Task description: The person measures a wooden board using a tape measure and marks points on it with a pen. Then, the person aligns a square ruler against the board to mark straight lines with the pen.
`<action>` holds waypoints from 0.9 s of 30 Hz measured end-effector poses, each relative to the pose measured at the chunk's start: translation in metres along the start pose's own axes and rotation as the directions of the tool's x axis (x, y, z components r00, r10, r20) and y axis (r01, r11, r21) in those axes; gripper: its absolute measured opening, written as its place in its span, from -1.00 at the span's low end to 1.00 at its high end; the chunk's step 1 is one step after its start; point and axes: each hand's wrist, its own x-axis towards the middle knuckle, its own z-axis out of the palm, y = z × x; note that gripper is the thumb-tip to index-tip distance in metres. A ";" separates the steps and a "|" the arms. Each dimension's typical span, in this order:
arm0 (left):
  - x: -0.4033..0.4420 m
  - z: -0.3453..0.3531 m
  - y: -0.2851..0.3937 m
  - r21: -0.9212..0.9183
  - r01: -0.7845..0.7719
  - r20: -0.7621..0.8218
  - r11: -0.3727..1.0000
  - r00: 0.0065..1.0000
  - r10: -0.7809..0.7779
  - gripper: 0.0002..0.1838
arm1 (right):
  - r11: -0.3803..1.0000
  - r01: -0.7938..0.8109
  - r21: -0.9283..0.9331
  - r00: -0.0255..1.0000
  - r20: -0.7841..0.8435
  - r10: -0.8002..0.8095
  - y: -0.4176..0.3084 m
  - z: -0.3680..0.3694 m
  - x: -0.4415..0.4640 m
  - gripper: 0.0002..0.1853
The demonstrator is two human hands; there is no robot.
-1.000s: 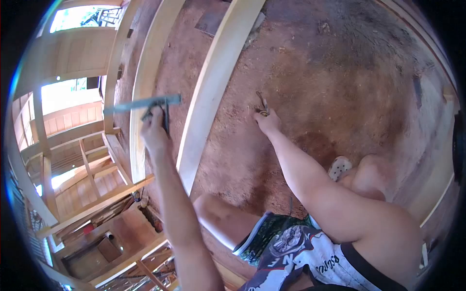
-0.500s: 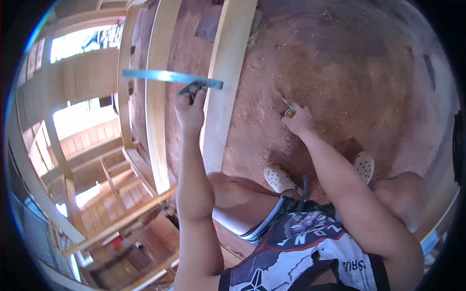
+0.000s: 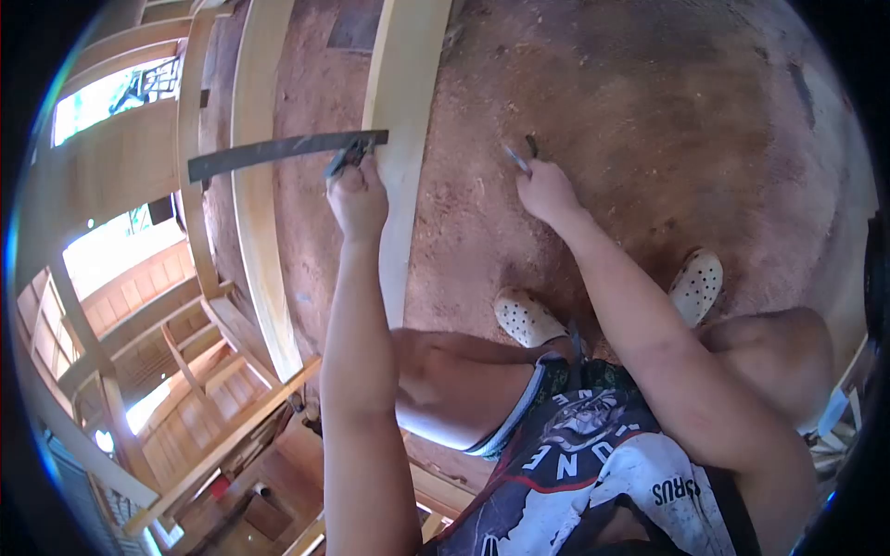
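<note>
My left hand [image 3: 358, 199] is closed around the head of a combination square [image 3: 269, 151]. Its dark metal blade reaches leftward across two long pale boards. One end of the blade lies over the nearer board [image 3: 405, 83]; whether it touches the wood I cannot tell. My right hand [image 3: 549, 191] is closed on a slim pen-like tool [image 3: 517, 159] with a light tip, held above the dirt floor to the right of that board. A short dark piece [image 3: 531, 145] sticks up beside the tool, and its kind is unclear.
A second long board [image 3: 255, 120] runs parallel on the left. Beyond it stands a wooden frame [image 3: 193, 139] with slats and panels. My feet, in perforated clogs [image 3: 528, 317], rest on the reddish dirt floor [image 3: 612, 102]. A dark flat patch [image 3: 355, 26] lies between the boards.
The square has shifted left in view and its blade has tilted, now looking dark instead of shiny. My right hand has moved up and left, and the yellow round part no longer shows.
</note>
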 end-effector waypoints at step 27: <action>-0.002 0.003 0.026 -0.073 0.157 -0.171 0.985 0.971 -0.167 -0.78 | 0.475 0.407 0.780 0.904 -0.272 -0.329 -0.137 0.003 0.023 -0.67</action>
